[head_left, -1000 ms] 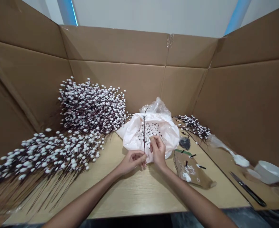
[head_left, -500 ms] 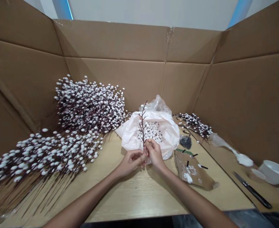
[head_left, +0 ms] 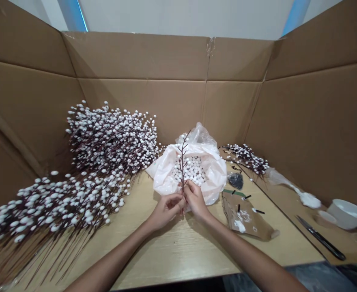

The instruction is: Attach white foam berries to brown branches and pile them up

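A thin dark brown artificial twig point(head_left: 183, 159) with short side branches stands nearly upright between my hands. My left hand point(head_left: 168, 207) pinches it near its lower end. Close against it, my right hand point(head_left: 194, 197) has its fingers closed around the stem just above and to the right. The exact fingertip contact is partly hidden. Right behind the twig, an open white plastic bag point(head_left: 216, 174) holds many small white foam berries point(head_left: 193, 168).
Berry stems lie in a large pile point(head_left: 113, 138) and a nearer bundle point(head_left: 65, 202) at left. A smaller bunch point(head_left: 250, 158), a cardboard piece with black sticks point(head_left: 251, 223), a small bag of dark bits point(head_left: 235, 180), a knife point(head_left: 321, 238) and a white bowl point(head_left: 350, 213) are at right. Cardboard walls point(head_left: 145, 97) enclose the table.
The camera view has shifted slightly. Both hands keep their hold on the twig, whose tip leans a little more to the right.
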`<state>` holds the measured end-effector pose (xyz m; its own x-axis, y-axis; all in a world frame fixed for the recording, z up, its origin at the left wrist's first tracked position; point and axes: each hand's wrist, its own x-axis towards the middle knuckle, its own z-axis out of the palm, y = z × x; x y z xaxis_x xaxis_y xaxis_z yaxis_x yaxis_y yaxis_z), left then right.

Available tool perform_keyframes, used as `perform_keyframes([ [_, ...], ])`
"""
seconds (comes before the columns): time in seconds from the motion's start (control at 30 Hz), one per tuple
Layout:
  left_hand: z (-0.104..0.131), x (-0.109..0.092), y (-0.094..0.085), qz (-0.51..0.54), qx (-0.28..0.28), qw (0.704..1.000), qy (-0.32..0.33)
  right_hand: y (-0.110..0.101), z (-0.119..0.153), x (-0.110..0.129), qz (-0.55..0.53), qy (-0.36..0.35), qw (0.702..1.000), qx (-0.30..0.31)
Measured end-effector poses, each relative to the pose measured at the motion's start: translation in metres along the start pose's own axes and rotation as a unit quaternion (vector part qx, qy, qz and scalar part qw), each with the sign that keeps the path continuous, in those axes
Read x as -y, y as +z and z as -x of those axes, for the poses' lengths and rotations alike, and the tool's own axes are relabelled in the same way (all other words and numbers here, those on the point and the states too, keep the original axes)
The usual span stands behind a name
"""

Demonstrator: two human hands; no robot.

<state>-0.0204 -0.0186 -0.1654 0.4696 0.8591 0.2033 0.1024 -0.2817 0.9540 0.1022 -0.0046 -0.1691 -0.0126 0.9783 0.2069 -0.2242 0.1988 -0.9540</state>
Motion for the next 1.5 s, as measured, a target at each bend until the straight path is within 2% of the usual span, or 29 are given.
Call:
perform_keyframes([
  [0.27, 0.0007, 0.0012, 0.0009, 0.012, 0.003, 1.0, 0.005, 0.0024, 0.001, 0.0009, 0.006, -0.001, 1.0, -0.004],
  [0.6, -0.0001, -0.0029, 0.0034, 0.045, -0.049, 0.998, -0.006, 0.0006, -0.002, -0.0009, 0.03, -0.009, 0.999, -0.017],
  [1.5, 0.0009, -0.0016, 0.0008, 0.044, -0.041, 0.998, 0.002, -0.0004, -0.0024, -0.0039, 0.052, -0.005, 0.999, 0.013],
])
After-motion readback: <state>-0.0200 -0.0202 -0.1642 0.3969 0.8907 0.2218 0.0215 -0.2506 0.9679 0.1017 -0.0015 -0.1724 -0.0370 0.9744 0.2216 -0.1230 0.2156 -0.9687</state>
